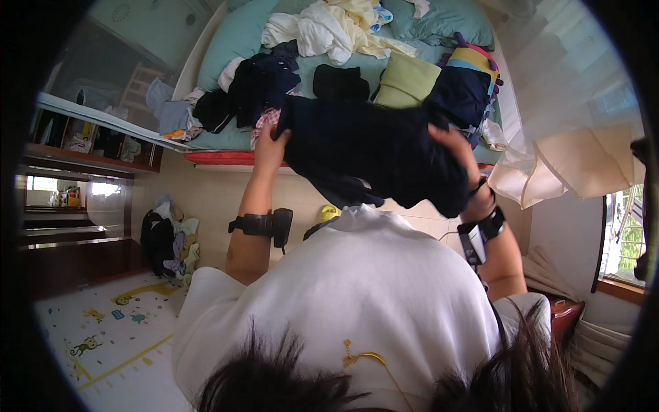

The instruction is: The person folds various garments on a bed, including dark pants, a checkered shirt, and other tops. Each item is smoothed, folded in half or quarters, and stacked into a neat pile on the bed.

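A dark navy garment (360, 139) hangs stretched between my two hands, in front of the bed's near edge. My left hand (273, 141) grips its left end, thumb on the near side. At the other end, my right hand (455, 149) holds the cloth, with some of it draped over the wrist. Behind the garment, on the teal bed sheet (301, 69), lie a black folded cloth (340, 82), a folded light green cloth (412, 77) and a navy folded cloth (461, 95). A heap of dark clothes (262, 82) is piled to the left.
White and yellow bedding (329, 31) lies bunched toward the bed's far end, between teal pillows (237, 36). A colourful striped cushion (476, 59) sits at the right. On the floor at left is a clothes pile (172, 239). A curtain (571, 165) hangs at right.
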A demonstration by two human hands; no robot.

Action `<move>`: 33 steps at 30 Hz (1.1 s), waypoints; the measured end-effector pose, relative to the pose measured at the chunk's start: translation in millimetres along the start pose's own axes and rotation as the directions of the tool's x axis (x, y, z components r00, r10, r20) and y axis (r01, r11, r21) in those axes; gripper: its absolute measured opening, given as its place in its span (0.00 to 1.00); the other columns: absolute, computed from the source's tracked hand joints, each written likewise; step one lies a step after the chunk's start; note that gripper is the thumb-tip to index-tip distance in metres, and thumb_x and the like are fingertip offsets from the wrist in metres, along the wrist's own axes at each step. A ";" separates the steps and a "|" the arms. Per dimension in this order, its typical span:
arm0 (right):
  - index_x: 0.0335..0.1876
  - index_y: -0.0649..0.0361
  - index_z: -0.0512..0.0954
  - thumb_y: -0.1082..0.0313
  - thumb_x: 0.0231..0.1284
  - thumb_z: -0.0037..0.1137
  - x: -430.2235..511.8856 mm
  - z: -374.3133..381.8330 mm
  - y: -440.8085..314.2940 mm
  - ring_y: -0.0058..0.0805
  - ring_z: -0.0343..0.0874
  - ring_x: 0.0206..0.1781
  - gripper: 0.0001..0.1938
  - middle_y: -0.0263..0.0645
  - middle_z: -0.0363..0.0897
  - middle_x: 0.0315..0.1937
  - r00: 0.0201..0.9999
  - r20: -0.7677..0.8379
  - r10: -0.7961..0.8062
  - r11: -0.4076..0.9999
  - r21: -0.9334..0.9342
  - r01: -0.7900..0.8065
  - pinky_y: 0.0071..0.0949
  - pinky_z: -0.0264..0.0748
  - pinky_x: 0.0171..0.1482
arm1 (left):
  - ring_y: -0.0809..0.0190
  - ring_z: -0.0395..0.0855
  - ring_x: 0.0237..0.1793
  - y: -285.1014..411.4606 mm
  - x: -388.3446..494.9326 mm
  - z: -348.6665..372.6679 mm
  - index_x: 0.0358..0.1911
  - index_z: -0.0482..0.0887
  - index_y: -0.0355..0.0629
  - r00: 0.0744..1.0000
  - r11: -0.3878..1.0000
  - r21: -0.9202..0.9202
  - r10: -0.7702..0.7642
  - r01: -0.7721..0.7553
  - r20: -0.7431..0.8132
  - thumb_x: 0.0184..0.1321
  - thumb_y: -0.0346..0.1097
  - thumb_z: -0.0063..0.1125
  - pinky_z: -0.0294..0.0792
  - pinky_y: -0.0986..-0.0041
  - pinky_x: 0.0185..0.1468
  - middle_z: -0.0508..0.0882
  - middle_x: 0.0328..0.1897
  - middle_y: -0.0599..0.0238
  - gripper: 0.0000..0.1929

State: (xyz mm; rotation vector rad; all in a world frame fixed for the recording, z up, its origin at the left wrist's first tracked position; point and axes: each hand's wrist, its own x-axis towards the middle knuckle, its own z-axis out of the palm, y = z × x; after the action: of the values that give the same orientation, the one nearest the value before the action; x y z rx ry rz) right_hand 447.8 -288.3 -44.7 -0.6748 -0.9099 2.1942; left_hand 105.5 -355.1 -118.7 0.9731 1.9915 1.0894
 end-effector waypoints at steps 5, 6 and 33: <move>0.43 0.65 0.76 0.64 0.62 0.49 33.4 98.1 -17.8 0.30 0.81 0.41 0.12 0.41 0.81 0.37 0.996 -0.024 0.087 0.971 0.226 -0.080 0.28 0.76 0.49 | 0.51 0.61 0.64 53.1 -43.5 -7.3 0.62 0.59 0.42 0.559 0.564 0.020 0.812 -0.825 0.166 0.35 0.30 0.72 0.55 0.65 0.66 0.60 0.65 0.52 0.45; 0.42 0.64 0.76 0.63 0.62 0.49 46.6 113.8 -18.7 0.30 0.81 0.40 0.12 0.40 0.82 0.36 0.979 0.054 0.196 0.904 0.378 -0.202 0.29 0.76 0.49 | 0.50 0.59 0.66 59.9 -53.4 -4.6 0.64 0.56 0.42 0.471 0.461 0.103 0.844 -0.881 0.256 0.33 0.35 0.74 0.49 0.62 0.69 0.56 0.68 0.52 0.50; 0.69 0.58 0.54 0.51 0.55 0.57 74.0 141.6 62.7 0.33 0.55 0.68 0.39 0.40 0.59 0.65 0.878 0.272 -0.393 0.660 -0.582 0.475 0.35 0.51 0.66 | 0.67 0.78 0.33 253.9 32.1 -129.4 0.37 0.80 0.34 0.515 0.503 -0.121 0.848 -0.856 -0.125 0.57 0.31 0.53 0.69 0.76 0.39 0.83 0.32 0.65 0.08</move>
State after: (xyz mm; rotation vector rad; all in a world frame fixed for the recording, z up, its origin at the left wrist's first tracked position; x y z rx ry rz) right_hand 282.6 -326.5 -18.5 -0.5359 -1.7265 1.4789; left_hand 58.3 -282.9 154.8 1.9551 1.3357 1.7683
